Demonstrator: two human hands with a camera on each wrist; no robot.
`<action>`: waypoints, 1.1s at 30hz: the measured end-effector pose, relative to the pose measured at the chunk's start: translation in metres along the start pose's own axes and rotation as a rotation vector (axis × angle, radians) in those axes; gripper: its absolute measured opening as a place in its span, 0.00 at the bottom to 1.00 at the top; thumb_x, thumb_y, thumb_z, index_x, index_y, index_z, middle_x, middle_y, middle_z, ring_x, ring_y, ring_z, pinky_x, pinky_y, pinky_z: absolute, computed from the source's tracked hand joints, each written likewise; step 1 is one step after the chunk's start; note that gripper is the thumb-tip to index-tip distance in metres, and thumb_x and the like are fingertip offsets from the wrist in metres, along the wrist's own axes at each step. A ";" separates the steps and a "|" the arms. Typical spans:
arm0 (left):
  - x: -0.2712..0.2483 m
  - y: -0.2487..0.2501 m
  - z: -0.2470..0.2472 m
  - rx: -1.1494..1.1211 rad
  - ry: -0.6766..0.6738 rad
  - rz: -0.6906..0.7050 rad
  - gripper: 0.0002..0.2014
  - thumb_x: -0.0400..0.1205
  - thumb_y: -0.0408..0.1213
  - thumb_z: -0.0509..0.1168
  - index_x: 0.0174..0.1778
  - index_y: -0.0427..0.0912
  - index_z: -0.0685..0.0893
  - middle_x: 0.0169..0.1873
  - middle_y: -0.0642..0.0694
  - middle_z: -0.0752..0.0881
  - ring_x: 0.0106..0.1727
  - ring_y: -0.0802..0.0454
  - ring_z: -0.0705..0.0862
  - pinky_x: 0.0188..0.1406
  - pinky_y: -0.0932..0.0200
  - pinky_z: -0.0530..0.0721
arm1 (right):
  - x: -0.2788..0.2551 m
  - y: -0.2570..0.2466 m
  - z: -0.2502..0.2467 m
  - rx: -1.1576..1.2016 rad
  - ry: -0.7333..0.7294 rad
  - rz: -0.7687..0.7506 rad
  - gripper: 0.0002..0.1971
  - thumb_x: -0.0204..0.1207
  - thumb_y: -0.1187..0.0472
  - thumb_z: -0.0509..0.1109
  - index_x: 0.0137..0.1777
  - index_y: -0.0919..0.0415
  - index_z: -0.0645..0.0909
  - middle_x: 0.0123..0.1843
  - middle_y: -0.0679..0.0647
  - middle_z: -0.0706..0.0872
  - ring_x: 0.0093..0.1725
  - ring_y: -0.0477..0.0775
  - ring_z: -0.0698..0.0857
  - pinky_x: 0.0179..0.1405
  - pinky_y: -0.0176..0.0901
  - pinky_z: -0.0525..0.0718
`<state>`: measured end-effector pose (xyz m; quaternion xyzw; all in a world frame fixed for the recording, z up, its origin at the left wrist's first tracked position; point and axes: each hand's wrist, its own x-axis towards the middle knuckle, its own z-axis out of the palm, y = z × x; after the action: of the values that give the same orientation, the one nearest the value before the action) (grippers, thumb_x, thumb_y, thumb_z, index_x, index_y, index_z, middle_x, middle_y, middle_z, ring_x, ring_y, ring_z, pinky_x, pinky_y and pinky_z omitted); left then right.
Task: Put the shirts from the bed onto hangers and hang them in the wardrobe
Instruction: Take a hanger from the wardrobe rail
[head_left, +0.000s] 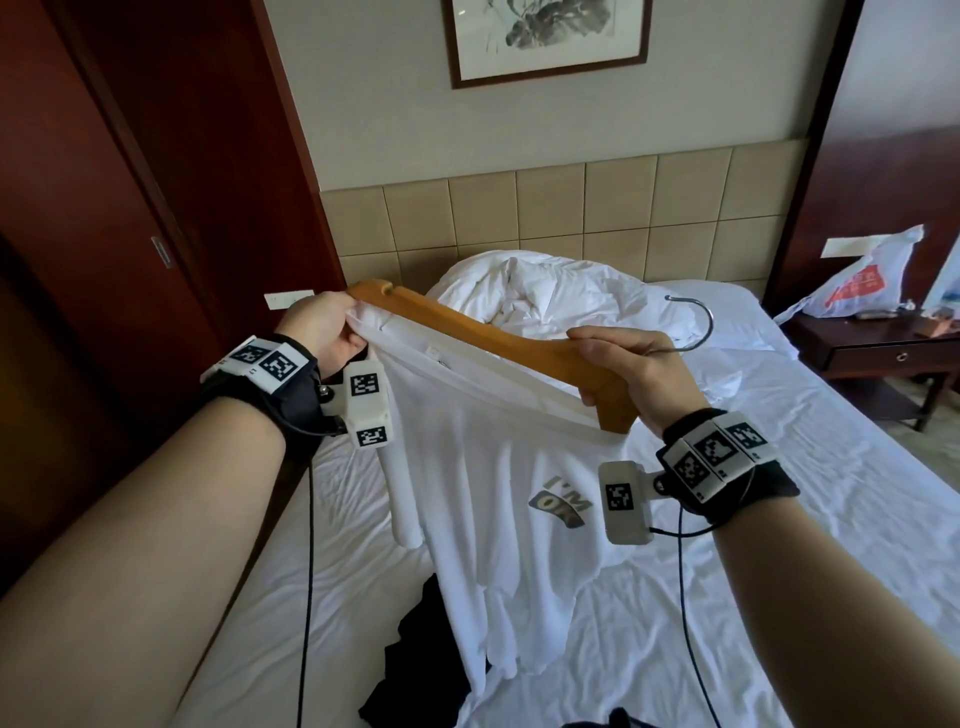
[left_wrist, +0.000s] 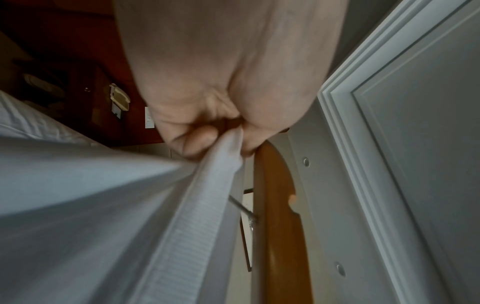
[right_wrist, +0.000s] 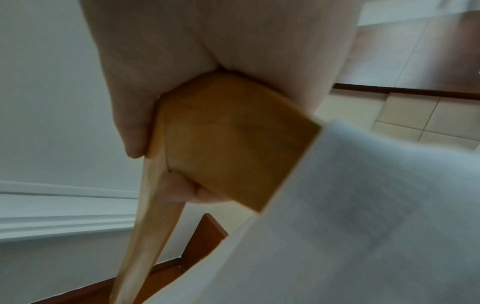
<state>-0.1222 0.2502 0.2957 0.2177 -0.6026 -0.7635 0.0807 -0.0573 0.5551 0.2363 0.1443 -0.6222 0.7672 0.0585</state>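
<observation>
Head view: a white shirt (head_left: 498, 499) hangs above the bed (head_left: 779, 519) between both hands, the left hand (head_left: 322, 327) pinching its ribbed collar against one end of the wooden hanger (head_left: 467, 332). The right hand (head_left: 639, 374) grips the hanger's middle, fingers curled round it. A plastic bag (head_left: 857, 280) sits on the nightstand (head_left: 883, 343).

Right hand (right_wrist: 207, 51) grips wooden hanger (right_wrist: 233, 133) beside white shirt (right_wrist: 350, 226).

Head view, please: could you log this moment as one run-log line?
left hand: pinches white shirt collar | right hand: grips wooden hanger | hanger: not yet inside shirt | black garment: on bed
</observation>
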 end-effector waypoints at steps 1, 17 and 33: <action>0.001 -0.001 -0.002 -0.009 -0.003 -0.004 0.14 0.86 0.28 0.53 0.34 0.44 0.72 0.23 0.50 0.72 0.21 0.59 0.66 0.10 0.69 0.62 | 0.000 -0.001 -0.002 -0.024 -0.004 0.006 0.08 0.75 0.70 0.71 0.44 0.60 0.91 0.32 0.58 0.87 0.22 0.59 0.80 0.24 0.40 0.81; -0.011 -0.028 -0.008 0.935 -0.052 0.656 0.13 0.86 0.41 0.59 0.36 0.41 0.75 0.33 0.43 0.73 0.38 0.51 0.71 0.31 0.55 0.60 | -0.002 -0.005 0.010 -0.552 -0.178 0.145 0.05 0.73 0.61 0.77 0.46 0.51 0.91 0.31 0.57 0.85 0.27 0.55 0.80 0.30 0.45 0.78; -0.060 -0.052 0.039 1.096 -0.623 0.710 0.19 0.72 0.63 0.68 0.52 0.57 0.87 0.43 0.59 0.86 0.49 0.58 0.84 0.53 0.56 0.79 | 0.017 -0.079 0.033 -0.630 -0.236 -0.020 0.07 0.74 0.63 0.76 0.49 0.65 0.90 0.32 0.52 0.88 0.22 0.51 0.83 0.23 0.40 0.82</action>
<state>-0.0785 0.3210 0.2675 -0.2098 -0.9282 -0.3062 0.0274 -0.0473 0.5389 0.3213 0.2130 -0.8299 0.5145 0.0354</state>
